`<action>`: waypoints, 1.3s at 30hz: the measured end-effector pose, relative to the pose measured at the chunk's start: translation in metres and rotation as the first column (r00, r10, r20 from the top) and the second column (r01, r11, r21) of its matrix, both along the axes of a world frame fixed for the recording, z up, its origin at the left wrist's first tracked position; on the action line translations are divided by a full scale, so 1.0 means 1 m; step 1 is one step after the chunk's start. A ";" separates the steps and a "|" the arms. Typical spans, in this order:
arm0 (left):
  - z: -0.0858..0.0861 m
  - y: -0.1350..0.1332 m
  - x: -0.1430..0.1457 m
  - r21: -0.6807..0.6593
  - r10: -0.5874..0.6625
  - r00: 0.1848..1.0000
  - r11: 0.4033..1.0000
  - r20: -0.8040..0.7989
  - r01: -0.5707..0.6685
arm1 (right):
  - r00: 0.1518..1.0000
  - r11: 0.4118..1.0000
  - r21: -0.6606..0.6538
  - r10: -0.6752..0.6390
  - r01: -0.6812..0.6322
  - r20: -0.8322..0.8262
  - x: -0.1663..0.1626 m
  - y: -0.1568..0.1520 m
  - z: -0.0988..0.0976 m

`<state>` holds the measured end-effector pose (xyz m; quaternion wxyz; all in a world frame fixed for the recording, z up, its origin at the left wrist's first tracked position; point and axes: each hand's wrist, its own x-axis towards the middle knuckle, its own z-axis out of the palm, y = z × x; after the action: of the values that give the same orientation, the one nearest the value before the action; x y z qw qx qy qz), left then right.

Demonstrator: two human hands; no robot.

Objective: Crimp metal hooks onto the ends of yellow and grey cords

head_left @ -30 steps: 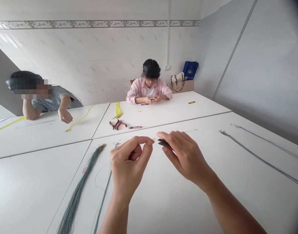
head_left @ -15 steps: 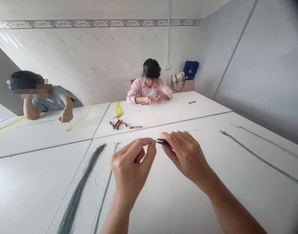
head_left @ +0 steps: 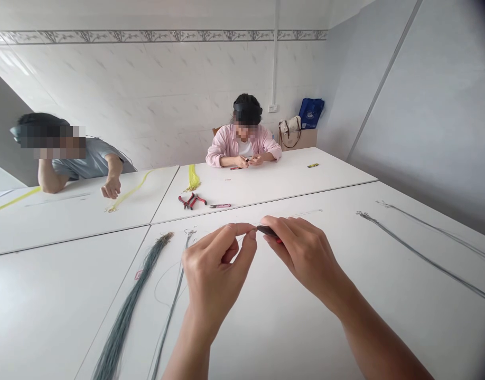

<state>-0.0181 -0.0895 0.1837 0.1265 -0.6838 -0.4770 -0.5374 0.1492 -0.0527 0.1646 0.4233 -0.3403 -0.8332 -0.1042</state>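
Observation:
My right hand [head_left: 311, 256] is wrapped round a small pair of pliers [head_left: 268, 231] with dark jaws and a bit of red handle showing. The jaws point left and are closed at the fingertips of my left hand [head_left: 214, 272]. Thumb and forefinger of that hand pinch what looks like the end of a thin grey cord [head_left: 156, 293], which loops down to the table on the left. The tiny piece between the jaws is too small to make out. Left of my left hand lie a thick bundle of grey-green cords [head_left: 126, 316] and a thinner cord bundle [head_left: 171, 311].
Two more cord bundles lie on the right, the nearer one [head_left: 417, 256] thicker. Beyond my hands are red-handled pliers [head_left: 192, 200], pink thread snips [head_left: 220, 206] and yellow cords [head_left: 192, 178]. Two people sit across the white table [head_left: 290, 327], one in a pink shirt [head_left: 222, 145].
The plier jaws, slightly apart before, have come together by my left fingertips. My left hand has moved slightly right. The hand of the person at left has shifted a little.

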 end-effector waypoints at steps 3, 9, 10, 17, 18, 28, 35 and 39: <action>0.000 0.000 0.000 0.000 -0.010 1.000 1.000 0.000 0.010 | 1.000 0.999 -0.041 0.015 -0.016 -0.026 0.000 -0.001 0.000; -0.003 0.001 0.000 0.040 -0.017 1.000 0.999 -0.011 0.017 | 0.999 0.995 -0.098 0.025 -0.028 -0.026 0.000 -0.002 0.000; -0.004 0.001 0.000 0.045 -0.016 1.000 0.999 -0.012 0.016 | 0.999 0.994 -0.102 0.028 -0.031 -0.028 0.000 -0.002 0.000; -0.006 -0.001 -0.001 0.062 -0.016 1.000 0.998 -0.012 0.017 | 0.998 0.987 -0.152 0.036 -0.043 -0.047 0.000 -0.003 0.000; -0.006 -0.001 -0.001 0.061 -0.014 1.000 0.998 -0.008 0.015 | 0.998 0.988 -0.148 0.038 -0.046 -0.051 0.000 -0.003 0.000; -0.003 0.002 0.000 0.047 -0.026 1.000 0.999 0.015 0.025 | 0.998 0.997 -0.068 0.036 -0.039 -0.045 -0.002 -0.001 -0.002; -0.005 0.002 0.000 0.063 -0.032 0.999 0.998 0.004 0.031 | 0.999 0.988 -0.151 0.031 -0.037 -0.042 0.000 -0.003 -0.002; -0.005 0.002 0.000 0.050 -0.016 1.000 0.999 0.001 0.016 | 0.997 0.977 -0.202 0.061 -0.071 -0.052 0.001 -0.004 -0.002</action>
<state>-0.0181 -0.0871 0.1788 0.1389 -0.6839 -0.4580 -0.5507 0.1501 -0.0565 0.1630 0.4084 -0.3563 -0.8404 0.0037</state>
